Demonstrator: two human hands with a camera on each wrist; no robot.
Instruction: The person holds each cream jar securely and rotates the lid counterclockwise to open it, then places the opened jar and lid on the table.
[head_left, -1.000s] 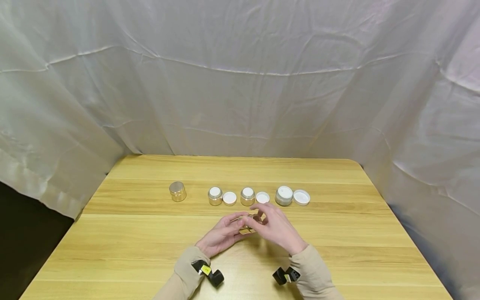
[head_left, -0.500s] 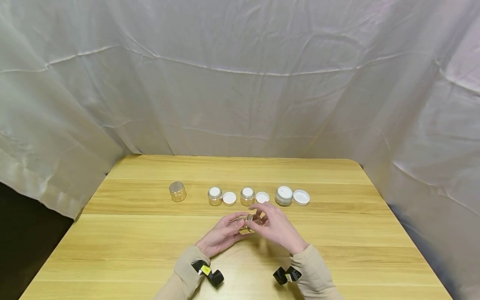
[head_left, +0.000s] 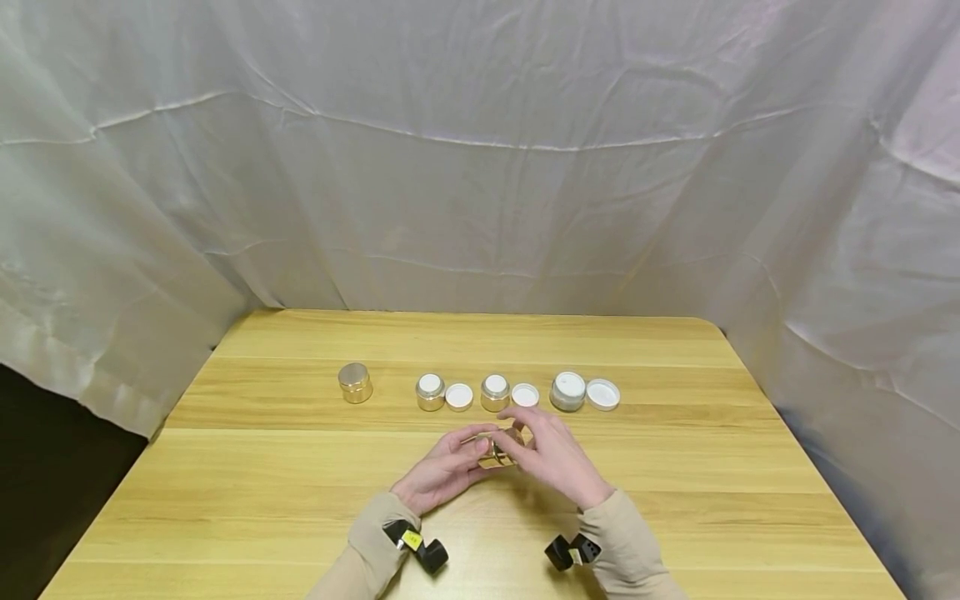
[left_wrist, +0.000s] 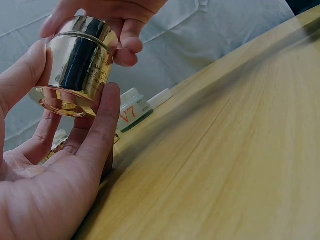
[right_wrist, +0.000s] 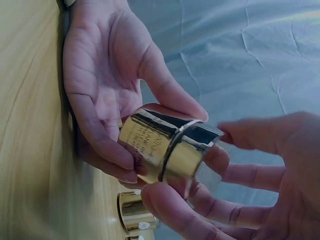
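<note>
A shiny gold jar (head_left: 501, 451) with printed lettering is held between both hands above the table's middle. The left hand (head_left: 447, 468) grips the jar's body, thumb on one side and fingers on the other. The right hand (head_left: 557, 457) pinches the lid end with thumb and fingers. In the left wrist view the gold jar (left_wrist: 80, 57) tilts, its lid end up toward the right hand (left_wrist: 122, 25). A narrow seam rings the jar (right_wrist: 160, 142) in the right wrist view, between body and lid, so the lid sits on it or very near it.
Behind the hands, a closed gold jar (head_left: 355, 382) stands at the left. Two gold jars (head_left: 431, 392), (head_left: 495, 393) and a pale jar (head_left: 567, 392) stand uncovered, with white tops, each beside an upturned lid (head_left: 603, 395). A light curtain (head_left: 480, 208) hangs behind the table (head_left: 262, 500).
The right hand's fingers have shifted slightly around the lid end of the held jar. The left hand and the jars on the table have stayed in place.
</note>
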